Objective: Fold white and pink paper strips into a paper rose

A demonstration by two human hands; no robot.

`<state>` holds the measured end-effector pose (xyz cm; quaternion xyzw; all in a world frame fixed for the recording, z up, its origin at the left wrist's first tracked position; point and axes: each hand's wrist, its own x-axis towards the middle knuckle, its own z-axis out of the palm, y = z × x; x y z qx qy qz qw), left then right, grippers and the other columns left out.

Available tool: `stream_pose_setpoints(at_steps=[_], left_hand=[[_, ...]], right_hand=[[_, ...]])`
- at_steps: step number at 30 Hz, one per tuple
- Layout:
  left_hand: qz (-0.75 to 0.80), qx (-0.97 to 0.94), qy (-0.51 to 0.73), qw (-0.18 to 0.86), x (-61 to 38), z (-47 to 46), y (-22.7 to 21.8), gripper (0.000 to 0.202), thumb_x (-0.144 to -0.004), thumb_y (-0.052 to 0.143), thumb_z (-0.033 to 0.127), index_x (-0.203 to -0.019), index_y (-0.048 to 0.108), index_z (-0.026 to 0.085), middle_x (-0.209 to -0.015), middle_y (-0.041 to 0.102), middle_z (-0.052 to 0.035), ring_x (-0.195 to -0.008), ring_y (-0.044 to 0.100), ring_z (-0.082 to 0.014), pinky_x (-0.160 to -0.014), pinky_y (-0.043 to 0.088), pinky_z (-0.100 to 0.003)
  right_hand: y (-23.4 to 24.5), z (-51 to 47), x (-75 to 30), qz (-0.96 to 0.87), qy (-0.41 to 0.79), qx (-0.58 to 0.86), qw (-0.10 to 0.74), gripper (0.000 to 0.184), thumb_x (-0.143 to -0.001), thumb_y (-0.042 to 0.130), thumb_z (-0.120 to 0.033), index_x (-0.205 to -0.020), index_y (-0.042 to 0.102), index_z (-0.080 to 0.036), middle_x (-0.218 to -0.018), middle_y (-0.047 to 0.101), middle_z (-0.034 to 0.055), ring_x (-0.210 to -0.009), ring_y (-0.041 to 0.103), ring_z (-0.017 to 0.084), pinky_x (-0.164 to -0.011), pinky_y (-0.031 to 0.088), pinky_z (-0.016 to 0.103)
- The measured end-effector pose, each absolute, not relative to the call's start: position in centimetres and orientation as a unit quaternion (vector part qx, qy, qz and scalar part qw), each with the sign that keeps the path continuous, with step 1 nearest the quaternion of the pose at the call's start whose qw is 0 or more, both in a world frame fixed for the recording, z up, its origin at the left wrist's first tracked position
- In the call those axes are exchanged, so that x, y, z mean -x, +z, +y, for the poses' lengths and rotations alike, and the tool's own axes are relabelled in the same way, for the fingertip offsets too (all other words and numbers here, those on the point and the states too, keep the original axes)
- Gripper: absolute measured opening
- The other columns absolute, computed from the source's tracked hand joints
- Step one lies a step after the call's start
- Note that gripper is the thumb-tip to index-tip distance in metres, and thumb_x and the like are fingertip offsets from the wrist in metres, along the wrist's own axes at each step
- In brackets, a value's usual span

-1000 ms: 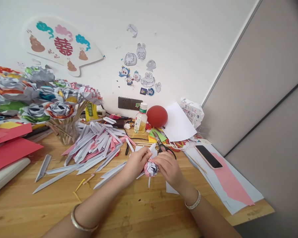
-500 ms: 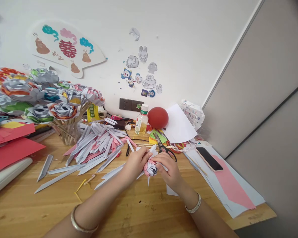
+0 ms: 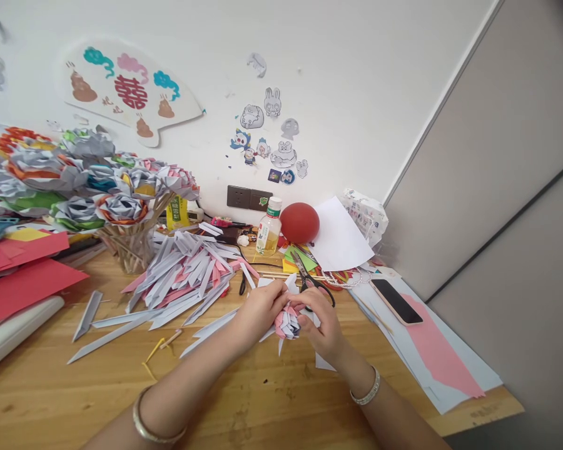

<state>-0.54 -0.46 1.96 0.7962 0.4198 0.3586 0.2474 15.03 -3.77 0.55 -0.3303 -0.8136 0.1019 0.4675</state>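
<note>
Between my two hands, low over the table, is a paper flower point(image 3: 288, 325) of folded white and pink strips. My left hand point(image 3: 263, 306) is closed on its upper left side, thumb and fingertips pressed together. From the right, my right hand point(image 3: 321, 319) grips the same flower, with its index finger bent over the top edge and the thumb at the side. Fingers hide part of the petals. Just behind the right hand lie black-handled scissors point(image 3: 309, 278). A pile of folded paper strips point(image 3: 187, 269) spreads to the left of the hands.
Finished paper flowers on sticks fill a clear jar point(image 3: 130, 250) at left, near red paper sheets point(image 3: 28, 290). At the back stand a bottle point(image 3: 268, 228) and a red balloon point(image 3: 300, 223). A phone point(image 3: 396, 302) rests on paper sheets at right.
The right hand's fingers have shifted slightly on the flower, nearer the left fingertips. Both hands still hold it in nearly the same place.
</note>
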Motion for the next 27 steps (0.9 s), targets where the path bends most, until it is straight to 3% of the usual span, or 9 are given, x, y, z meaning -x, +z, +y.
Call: stream_pose_setpoints(at_steps=[13, 18, 24, 27], left_hand=[[0.43, -0.781, 0.397, 0.218, 1.0, -0.2, 1.6, 0.019, -0.08, 0.04, 0.029, -0.064, 0.043, 0.02, -0.056, 0.048, 0.0052, -0.052, 0.045, -0.0103, -0.051, 0.032, -0.019], [0.437, -0.775, 0.405, 0.211, 1.0, -0.3, 1.8, 0.018, -0.081, 0.04, 0.029, -0.065, 0.044, 0.02, -0.055, 0.048, 0.0056, -0.05, 0.045, -0.0102, -0.05, 0.033, -0.019], [0.448, -0.752, 0.442, 0.196, 1.3, -0.1, 1.6, 0.019, -0.082, 0.038, 0.032, -0.069, 0.046, 0.02, -0.06, 0.052, 0.0041, -0.055, 0.048, -0.0112, -0.054, 0.036, -0.02], [0.459, -0.728, 0.474, 0.188, 1.4, -0.3, 1.3, 0.018, -0.082, 0.038, 0.032, -0.073, 0.047, 0.02, -0.064, 0.054, 0.0033, -0.058, 0.049, -0.0115, -0.056, 0.037, -0.021]], right_hand=[[0.8, -4.1, -14.7, -0.843, 0.057, 0.335, 0.418, 0.035, -0.086, 0.035, -0.04, -0.106, 0.053, -0.018, -0.095, 0.058, 0.0084, -0.089, 0.049, 0.021, -0.08, 0.039, 0.038], [1.0, -4.3, -14.7, -0.868, 0.021, 0.311, 0.387, 0.034, -0.083, 0.043, -0.04, -0.104, 0.054, -0.017, -0.097, 0.058, 0.0092, -0.09, 0.048, 0.023, -0.08, 0.039, 0.039], [1.1, -4.6, -14.6, -0.828, 0.027, 0.346, 0.441, 0.039, -0.087, 0.033, -0.039, -0.117, 0.047, -0.02, -0.108, 0.056, 0.0086, -0.1, 0.048, 0.023, -0.087, 0.037, 0.041], [1.2, -4.8, -14.7, -0.842, 0.008, 0.327, 0.428, 0.041, -0.086, 0.035, -0.04, -0.12, 0.046, -0.02, -0.114, 0.054, 0.0082, -0.104, 0.046, 0.023, -0.09, 0.035, 0.042]])
